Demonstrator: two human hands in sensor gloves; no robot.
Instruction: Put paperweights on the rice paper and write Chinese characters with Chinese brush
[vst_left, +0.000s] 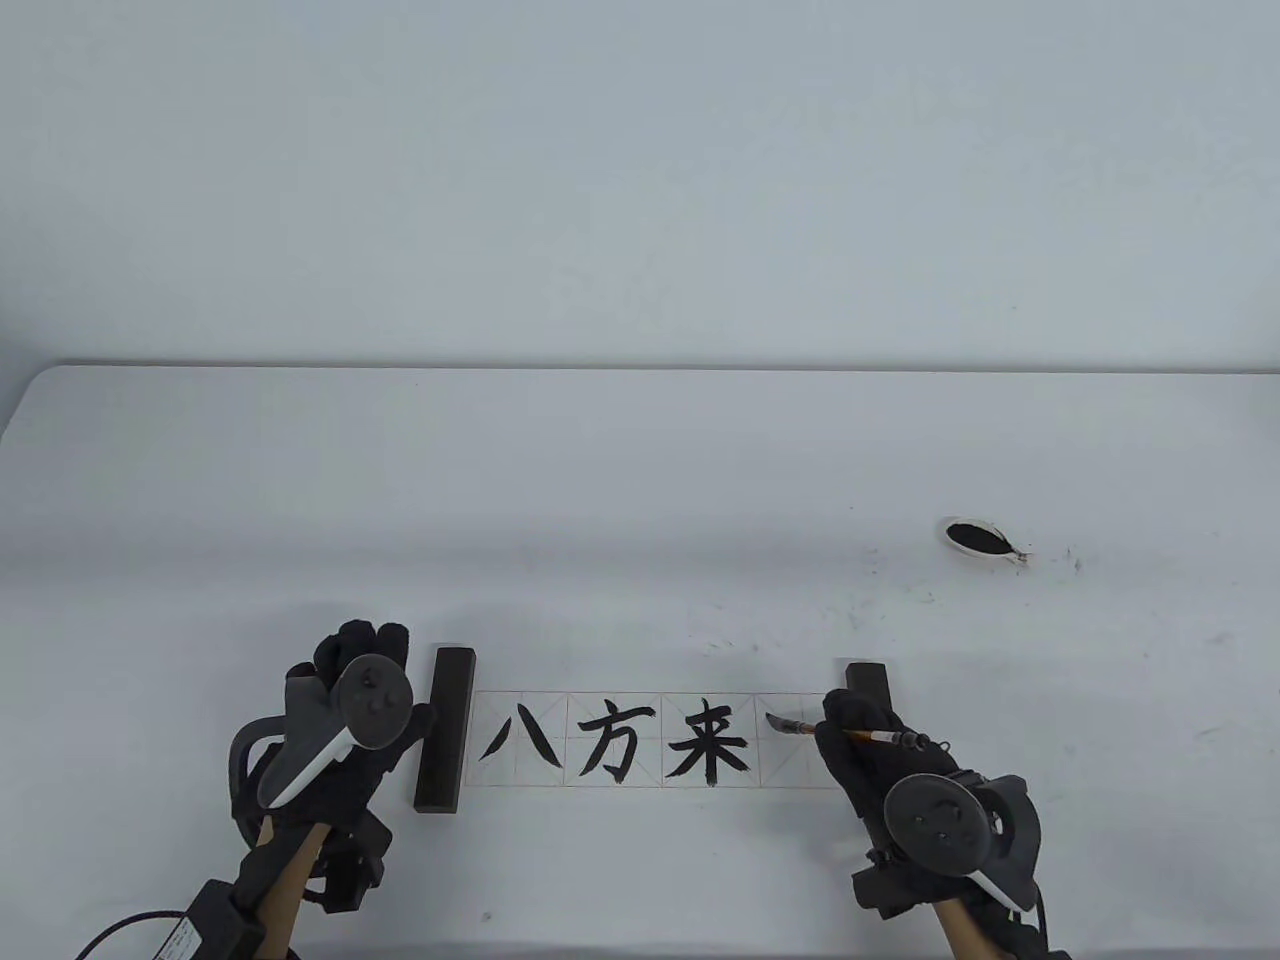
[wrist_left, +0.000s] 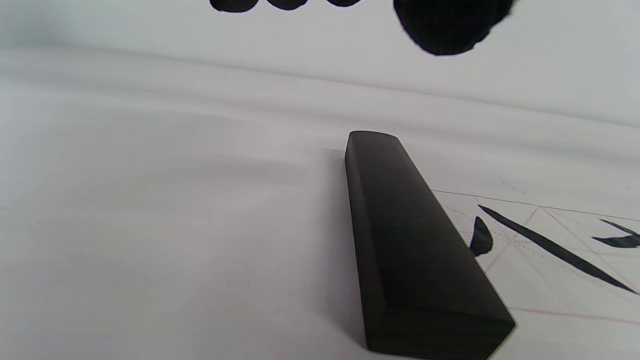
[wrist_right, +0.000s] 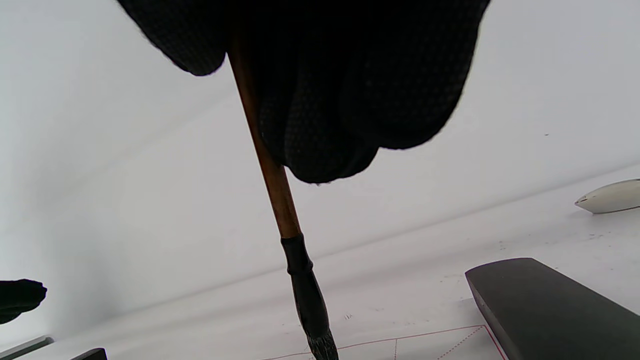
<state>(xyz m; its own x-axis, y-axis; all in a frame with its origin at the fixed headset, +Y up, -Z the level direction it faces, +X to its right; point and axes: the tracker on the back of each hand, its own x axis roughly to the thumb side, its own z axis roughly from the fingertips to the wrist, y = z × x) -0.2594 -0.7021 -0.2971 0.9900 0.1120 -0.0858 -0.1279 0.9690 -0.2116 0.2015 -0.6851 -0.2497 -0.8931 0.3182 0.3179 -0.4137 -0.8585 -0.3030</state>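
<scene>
A strip of gridded rice paper (vst_left: 650, 705) lies near the table's front edge with three black characters (vst_left: 612, 745) brushed on it. A dark paperweight (vst_left: 443, 728) holds its left end, and another (vst_left: 868, 683) holds its right end, partly hidden by my right hand (vst_left: 850, 725). That hand grips the brush (vst_left: 880, 737), and its inked tip (vst_left: 785, 723) sits in the fourth cell. In the right wrist view the brush (wrist_right: 280, 200) slants down to the paper's edge (wrist_right: 425, 345). My left hand (vst_left: 350, 645) lies flat just left of the left paperweight (wrist_left: 415, 250), holding nothing.
A small white ink dish (vst_left: 975, 538) with black ink stands to the back right, with ink specks (vst_left: 1075, 562) on the table around it. The dish (wrist_right: 610, 196) also shows in the right wrist view. The table's far edge (vst_left: 640, 368) meets a plain wall.
</scene>
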